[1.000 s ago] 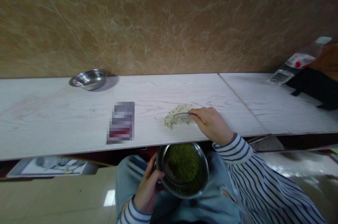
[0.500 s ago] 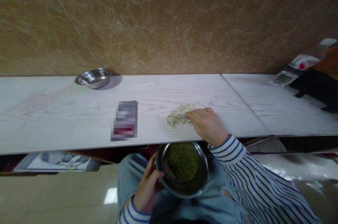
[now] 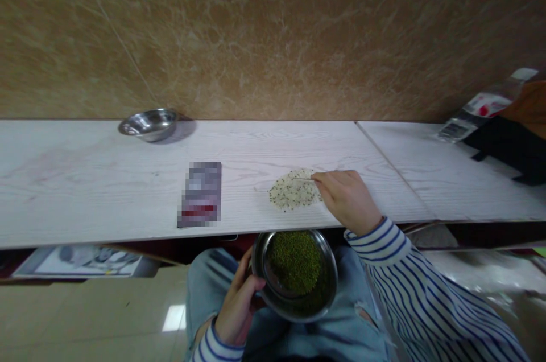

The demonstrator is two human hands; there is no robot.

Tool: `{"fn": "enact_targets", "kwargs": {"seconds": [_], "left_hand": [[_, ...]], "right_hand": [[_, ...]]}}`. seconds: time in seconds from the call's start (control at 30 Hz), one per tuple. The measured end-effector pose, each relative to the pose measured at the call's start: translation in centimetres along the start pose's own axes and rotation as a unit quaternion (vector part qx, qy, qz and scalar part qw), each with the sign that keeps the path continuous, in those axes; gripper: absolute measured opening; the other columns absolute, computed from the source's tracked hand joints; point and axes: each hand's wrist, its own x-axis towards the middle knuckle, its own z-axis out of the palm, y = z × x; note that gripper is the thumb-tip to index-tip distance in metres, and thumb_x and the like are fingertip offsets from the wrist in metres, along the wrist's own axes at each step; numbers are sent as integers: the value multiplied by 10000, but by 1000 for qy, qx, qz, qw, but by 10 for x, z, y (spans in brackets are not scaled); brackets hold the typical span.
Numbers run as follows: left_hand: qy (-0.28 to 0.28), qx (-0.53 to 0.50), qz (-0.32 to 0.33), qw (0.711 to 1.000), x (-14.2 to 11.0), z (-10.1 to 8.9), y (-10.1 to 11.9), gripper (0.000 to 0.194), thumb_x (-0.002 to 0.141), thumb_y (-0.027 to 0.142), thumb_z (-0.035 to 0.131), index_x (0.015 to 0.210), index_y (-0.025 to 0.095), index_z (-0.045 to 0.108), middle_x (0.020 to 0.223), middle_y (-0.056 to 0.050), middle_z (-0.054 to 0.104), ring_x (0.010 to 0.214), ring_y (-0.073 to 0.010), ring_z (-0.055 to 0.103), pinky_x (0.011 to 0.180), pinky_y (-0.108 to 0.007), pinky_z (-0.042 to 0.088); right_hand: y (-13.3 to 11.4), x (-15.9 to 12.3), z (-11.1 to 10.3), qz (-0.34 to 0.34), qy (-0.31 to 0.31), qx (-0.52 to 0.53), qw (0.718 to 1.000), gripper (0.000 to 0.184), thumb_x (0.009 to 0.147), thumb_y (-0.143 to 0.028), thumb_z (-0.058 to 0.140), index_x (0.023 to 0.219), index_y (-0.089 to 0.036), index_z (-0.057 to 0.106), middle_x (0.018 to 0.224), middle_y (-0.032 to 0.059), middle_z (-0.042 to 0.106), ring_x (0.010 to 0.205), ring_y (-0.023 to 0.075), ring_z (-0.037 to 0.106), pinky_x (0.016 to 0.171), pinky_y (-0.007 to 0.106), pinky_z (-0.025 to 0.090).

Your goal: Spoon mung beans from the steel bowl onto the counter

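My left hand (image 3: 241, 299) grips the left rim of a steel bowl (image 3: 330, 288), held over my lap just below the table edge. Small green beans (image 3: 296, 262), apparently mung beans, lie inside it. Above the table my right hand (image 3: 347, 200) pinches a thin stick-like tool (image 3: 302, 179); its exact kind is too small to tell. The tool's tip is over a flat patch of white grains (image 3: 290, 197), rice-like, with dark green beans scattered through it. My right fingers are at the right side of this patch.
A second steel bowl (image 3: 149, 126) stands near the wall at left. A blurred-out flat rectangle (image 3: 200, 194), perhaps a phone, lies on the white table (image 3: 85, 180). At far right a plastic bottle (image 3: 486, 106) leans by a black and brown object (image 3: 512, 137). An open drawer (image 3: 85, 262) is below left.
My right hand has shifted slightly right, and the tool with it. The grain patch looks more spread out and less covered. My left hand and its bowl stay in place.
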Motion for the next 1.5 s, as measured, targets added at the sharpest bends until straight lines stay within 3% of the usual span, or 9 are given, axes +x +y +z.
{"fn": "enact_targets", "kwargs": {"seconds": [0.13, 0.3, 0.63, 0.8, 0.97, 1.23, 1.5], "left_hand": [[-3, -6, 1, 1000, 0, -4, -1, 745, 627, 177, 570, 1354, 249, 421, 1105, -53, 634, 776, -193, 555, 581, -285, 443], [-2, -9, 0, 1000, -2, -8, -1, 738, 640, 180, 557, 1360, 256, 414, 1077, -50, 639, 720, -180, 547, 582, -299, 445], [-10, -25, 4, 1000, -2, -11, -1, 748, 630, 172, 571, 1358, 259, 424, 1130, -60, 642, 718, -174, 560, 590, -298, 446], [-2, -28, 5, 1000, -3, -9, 0, 752, 625, 172, 571, 1357, 246, 417, 1123, -60, 637, 835, -215, 584, 591, -292, 451], [-3, -25, 4, 1000, -6, -6, 2, 776, 623, 185, 576, 1374, 236, 391, 1010, -56, 660, 806, -230, 601, 592, -308, 464], [8, -30, 8, 999, -7, -2, 3, 766, 607, 177, 585, 1352, 221, 413, 1064, -68, 649, 813, -227, 590, 580, -303, 467], [-12, -33, 15, 999, -10, -2, 4, 758, 622, 187, 596, 1353, 227, 400, 997, -64, 656, 780, -231, 593, 589, -330, 478]], "right_hand": [[8, 30, 8, 52, -36, -74, 995, 244, 940, -222, 400, 1063, -190, 608, 859, 65, 703, 799, 181, 613, 729, 313, 309], [8, 49, 16, 57, -94, -121, 987, 265, 939, -208, 373, 1061, -194, 608, 831, 67, 702, 756, 184, 608, 690, 313, 274], [3, 40, 14, 13, -101, -102, 990, 242, 949, -217, 379, 1055, -201, 596, 830, 49, 695, 746, 168, 598, 712, 318, 275], [-1, 35, 10, -12, -93, -79, 993, 227, 943, -205, 400, 1058, -211, 596, 839, 40, 690, 769, 161, 595, 748, 326, 276], [-7, 26, 5, -31, -94, -78, 992, 224, 930, -180, 424, 1067, -207, 599, 846, 44, 686, 778, 166, 593, 754, 332, 274], [-18, 11, -1, -54, -75, -46, 995, 226, 911, -131, 440, 1058, -203, 595, 861, 31, 693, 824, 163, 597, 766, 334, 267], [-27, -1, -5, -60, -80, -30, 995, 236, 895, -98, 448, 1053, -199, 592, 922, 38, 695, 867, 166, 595, 792, 336, 265]]}}
